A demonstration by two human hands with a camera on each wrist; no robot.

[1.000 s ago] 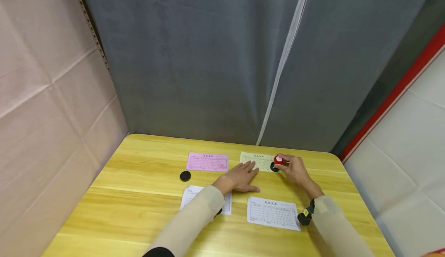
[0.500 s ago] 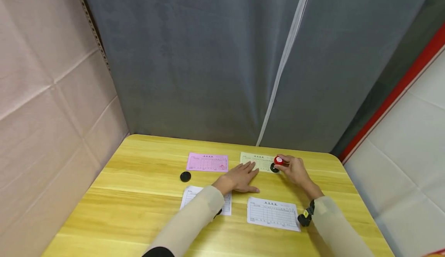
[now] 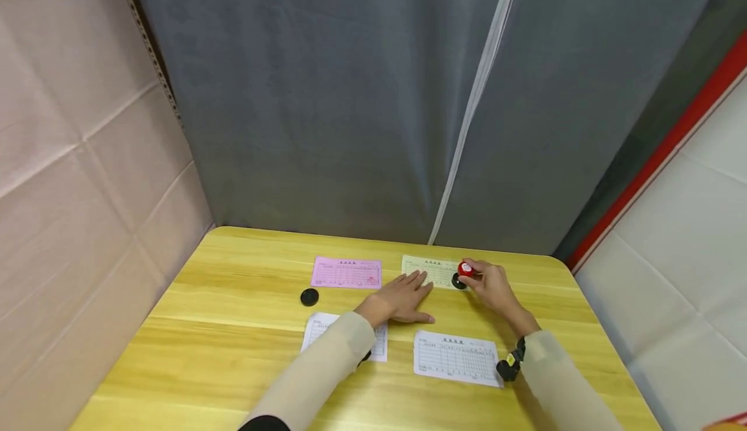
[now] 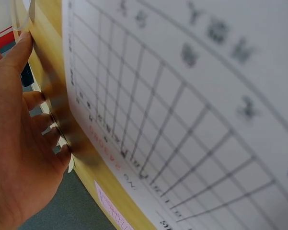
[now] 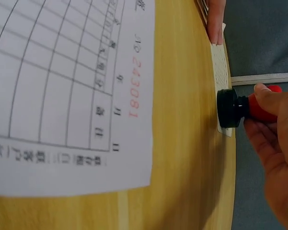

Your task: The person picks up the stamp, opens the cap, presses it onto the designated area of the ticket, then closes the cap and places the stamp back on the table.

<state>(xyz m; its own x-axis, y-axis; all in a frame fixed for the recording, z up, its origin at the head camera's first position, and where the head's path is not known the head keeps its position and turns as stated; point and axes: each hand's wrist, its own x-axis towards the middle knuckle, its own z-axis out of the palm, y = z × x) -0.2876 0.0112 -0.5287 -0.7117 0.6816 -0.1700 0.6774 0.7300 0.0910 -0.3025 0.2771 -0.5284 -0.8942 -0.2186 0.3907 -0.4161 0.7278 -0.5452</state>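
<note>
A hand stamp with a red knob [image 3: 465,268] and a round black base [image 5: 227,108] stands on the right end of the pale yellow-green form [image 3: 428,266]. Thumb and fingers of my right hand [image 3: 492,286] pinch the knob. My left hand [image 3: 403,298] lies palm down with fingers spread, its fingertips over the lower left part of that same form. In the left wrist view the left hand [image 4: 26,139] shows with its fingers extended. To the left is a pink form [image 3: 347,273] with a small red mark near its lower right corner.
A round black lid-like disc [image 3: 310,297] lies below the pink form. Nearer are two white printed forms, one [image 3: 318,330] partly under the left forearm, the other [image 3: 456,358] by the right wrist. A grey curtain [image 3: 327,107] hangs behind the wooden table [image 3: 192,353].
Both hands and the stamp keep their places on the yellow-green form. Only the head view has shifted very slightly.
</note>
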